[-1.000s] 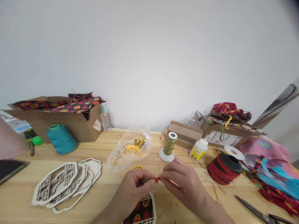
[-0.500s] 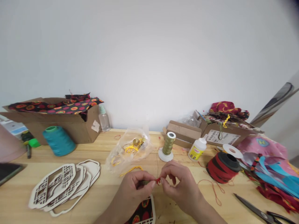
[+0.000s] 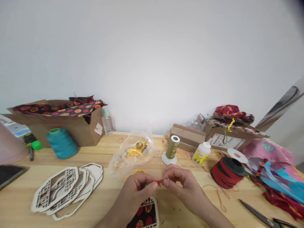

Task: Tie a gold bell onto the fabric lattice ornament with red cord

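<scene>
Both hands meet low in the middle of the view, just above the wooden table [image 3: 21,202]. My left hand [image 3: 137,191] is closed in a pinch on a short piece of red cord [image 3: 160,182]. My right hand [image 3: 182,186] pinches the other end of the same red cord, fingers curled. Under my left wrist lies a white lattice-framed piece [image 3: 146,215] with black dotted fabric inside. A spool of olive-gold thread [image 3: 171,149] stands just beyond the hands, and a thin thread runs down from it toward them.
A stack of white cut-out lattice frames [image 3: 66,188], a teal thread cone [image 3: 61,143], a plastic bag of gold fittings [image 3: 133,152], a glue bottle [image 3: 201,153], a red cord reel [image 3: 226,171], scissors [image 3: 263,217], cardboard boxes of fabric [image 3: 59,122] and fabric scraps [image 3: 277,171].
My right hand's fingers have shifted along the red cord, curling tighter at its end. The view has swayed slightly. Other objects stay put.
</scene>
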Demonstrator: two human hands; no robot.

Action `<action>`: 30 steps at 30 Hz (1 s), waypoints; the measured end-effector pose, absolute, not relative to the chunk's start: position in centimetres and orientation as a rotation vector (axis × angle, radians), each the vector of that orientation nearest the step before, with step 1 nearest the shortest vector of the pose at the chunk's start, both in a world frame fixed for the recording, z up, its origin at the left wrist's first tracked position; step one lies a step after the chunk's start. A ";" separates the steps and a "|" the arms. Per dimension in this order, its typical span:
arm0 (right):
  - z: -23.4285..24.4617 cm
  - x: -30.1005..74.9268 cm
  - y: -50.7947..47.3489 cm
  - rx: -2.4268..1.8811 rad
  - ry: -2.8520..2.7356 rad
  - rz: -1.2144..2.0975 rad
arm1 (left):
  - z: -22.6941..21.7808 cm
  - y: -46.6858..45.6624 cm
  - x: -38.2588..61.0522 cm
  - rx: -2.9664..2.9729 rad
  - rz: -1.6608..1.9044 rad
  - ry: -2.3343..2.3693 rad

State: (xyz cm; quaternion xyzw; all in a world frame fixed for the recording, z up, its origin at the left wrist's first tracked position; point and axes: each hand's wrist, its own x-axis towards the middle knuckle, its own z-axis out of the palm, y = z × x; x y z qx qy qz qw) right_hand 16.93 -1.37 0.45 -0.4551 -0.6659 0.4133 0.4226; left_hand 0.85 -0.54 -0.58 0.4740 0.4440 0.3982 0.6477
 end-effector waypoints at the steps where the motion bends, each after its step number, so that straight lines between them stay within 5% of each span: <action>1: 0.4 17.0 -1.3 -1.138 -1.642 1.052 | -0.7 -0.5 0.8 1.063 0.901 0.995; 22: -0.2 17.1 -1.5 -0.932 -1.392 1.468 | -2.1 -0.2 0.9 0.871 0.842 0.774; 30: 0.7 17.4 -2.2 -1.080 -1.831 0.926 | -1.5 -0.3 0.9 0.794 0.771 0.693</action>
